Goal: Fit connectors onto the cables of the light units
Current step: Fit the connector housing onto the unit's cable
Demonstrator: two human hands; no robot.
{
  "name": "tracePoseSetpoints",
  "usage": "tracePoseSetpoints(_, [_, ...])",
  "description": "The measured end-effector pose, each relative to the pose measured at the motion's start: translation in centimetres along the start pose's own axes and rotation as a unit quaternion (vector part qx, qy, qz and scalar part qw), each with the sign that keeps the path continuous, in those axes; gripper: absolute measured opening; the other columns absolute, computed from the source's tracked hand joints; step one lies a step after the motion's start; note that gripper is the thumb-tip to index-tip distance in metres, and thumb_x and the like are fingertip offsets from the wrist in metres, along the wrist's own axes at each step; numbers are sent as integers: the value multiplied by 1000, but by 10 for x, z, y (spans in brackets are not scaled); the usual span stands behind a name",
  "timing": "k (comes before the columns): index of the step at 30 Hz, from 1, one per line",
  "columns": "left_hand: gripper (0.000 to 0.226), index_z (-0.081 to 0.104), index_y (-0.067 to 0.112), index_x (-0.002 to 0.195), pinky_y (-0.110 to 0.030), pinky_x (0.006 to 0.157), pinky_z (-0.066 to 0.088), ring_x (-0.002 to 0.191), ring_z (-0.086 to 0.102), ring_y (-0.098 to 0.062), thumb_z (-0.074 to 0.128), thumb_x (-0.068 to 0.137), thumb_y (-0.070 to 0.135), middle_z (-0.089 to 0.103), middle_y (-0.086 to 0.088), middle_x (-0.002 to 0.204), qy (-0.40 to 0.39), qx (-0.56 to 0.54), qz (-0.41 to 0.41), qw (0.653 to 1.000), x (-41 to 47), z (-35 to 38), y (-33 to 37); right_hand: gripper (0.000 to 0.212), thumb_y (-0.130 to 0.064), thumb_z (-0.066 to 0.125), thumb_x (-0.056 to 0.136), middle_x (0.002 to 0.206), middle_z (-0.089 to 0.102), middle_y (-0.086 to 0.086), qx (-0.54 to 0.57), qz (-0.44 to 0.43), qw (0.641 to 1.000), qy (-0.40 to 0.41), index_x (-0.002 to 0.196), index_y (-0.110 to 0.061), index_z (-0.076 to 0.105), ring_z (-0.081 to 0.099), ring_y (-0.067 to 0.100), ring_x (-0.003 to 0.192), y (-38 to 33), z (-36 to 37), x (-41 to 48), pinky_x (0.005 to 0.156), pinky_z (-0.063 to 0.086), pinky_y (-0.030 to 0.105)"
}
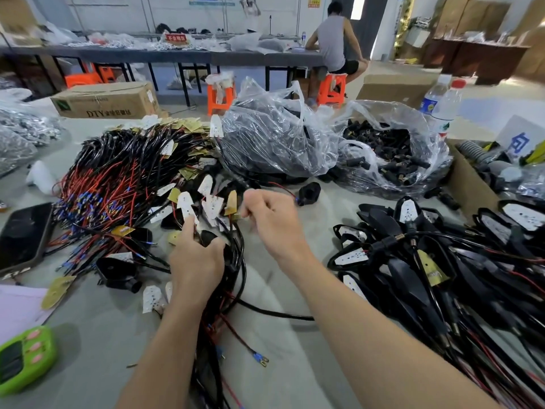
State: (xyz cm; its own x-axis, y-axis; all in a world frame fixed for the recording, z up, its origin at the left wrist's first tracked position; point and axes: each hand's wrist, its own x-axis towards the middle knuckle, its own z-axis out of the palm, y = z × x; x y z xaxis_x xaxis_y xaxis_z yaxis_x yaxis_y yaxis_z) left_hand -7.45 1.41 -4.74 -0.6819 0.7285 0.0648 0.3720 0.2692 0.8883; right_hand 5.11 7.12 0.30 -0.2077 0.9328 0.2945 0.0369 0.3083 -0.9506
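Pile of light units [118,178] sits beyond my left fingers, connector bag [392,154] far beyond my right. Left hand [196,258] curls round cables [240,252]. Right hand [271,219] pinches wire [283,188], connector [308,193] just past fingertips.

Two bare forearms, left forearm [165,349] and right forearm [368,335], uncovered all the way to the bottom edge. Bare wrists. Left grip [196,261] and right grip [271,219] bare too, knuckles plain on the backs. Right grip slightly motion-blurred at the fingers. Nails too small to judge.
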Motion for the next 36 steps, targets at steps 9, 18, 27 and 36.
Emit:
tracePoseSetpoints(9, [25,69,47,98,-33,52,55,55,67,-13,61,80,33,71,3,72,-13,-43,-21,999,5,3,0,29,-9,45,105,67,60,6,341,93,934,-52,95,-8,72,43,15,61,-6,-40,1,63,33,28])
tracePoseSetpoints(18, [34,64,13,80,-37,51,48,57,60,-18,56,77,45,63,6,61,-127,-136,15,982,13,34,36,22,-4,55,99,74,69,5,89,82,992,18,82,-10,68,58,18,65,22,-57,-9,60,49,29])
tracePoseSetpoints(27, [40,30,18,64,-40,57,30,53,35,-8,43,97,36,37,8,55,-136,8,181,974,-1,43,24,21,-15,48,101,73,71,7,91,17,996,12,84,-10,59,63,23,56,33,-65,-17,52,53,31])
tracePoseSetpoints(36, [20,75,27,77,-24,68,47,71,65,-4,62,84,40,73,10,72,-197,-23,158,967,-5,47,22,27,21,45,88,73,71,12,144,23,989,17,92,-2,58,69,20,61,29,-75,-18,62,58,28])
